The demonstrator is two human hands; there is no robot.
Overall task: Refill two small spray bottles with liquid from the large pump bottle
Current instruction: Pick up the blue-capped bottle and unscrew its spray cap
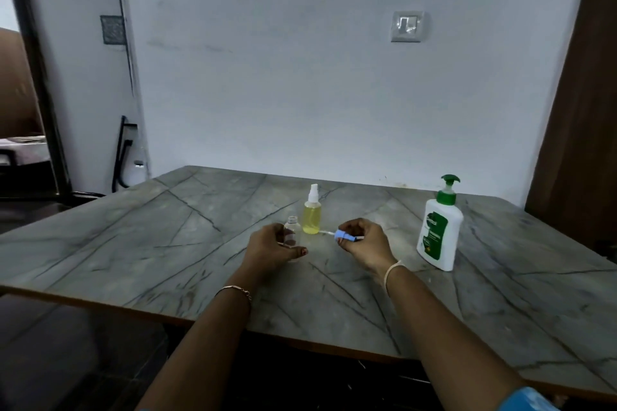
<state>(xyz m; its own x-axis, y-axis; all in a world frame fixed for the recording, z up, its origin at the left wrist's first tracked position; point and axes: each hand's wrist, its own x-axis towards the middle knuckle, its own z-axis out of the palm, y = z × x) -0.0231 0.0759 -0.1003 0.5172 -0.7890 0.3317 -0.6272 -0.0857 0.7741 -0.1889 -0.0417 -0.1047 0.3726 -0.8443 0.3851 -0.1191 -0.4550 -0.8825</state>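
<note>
A small clear spray bottle (292, 230) stands uncapped on the grey marble table (167, 243), and my left hand (272, 248) grips its body. My right hand (362, 242) holds its blue spray head (344, 236) sideways, the dip tube pointing left. Just behind stands a second small spray bottle (312, 214), holding yellow liquid, with a white spray cap on. The large white pump bottle (440, 230) with a green pump and green label stands upright to the right, apart from both hands.
The table backs onto a pale wall with a switch plate (408, 26). A brown door (581, 110) stands at the right, and a dark doorway (23, 93) opens at the left. The table's near edge (233, 327) runs across my forearms.
</note>
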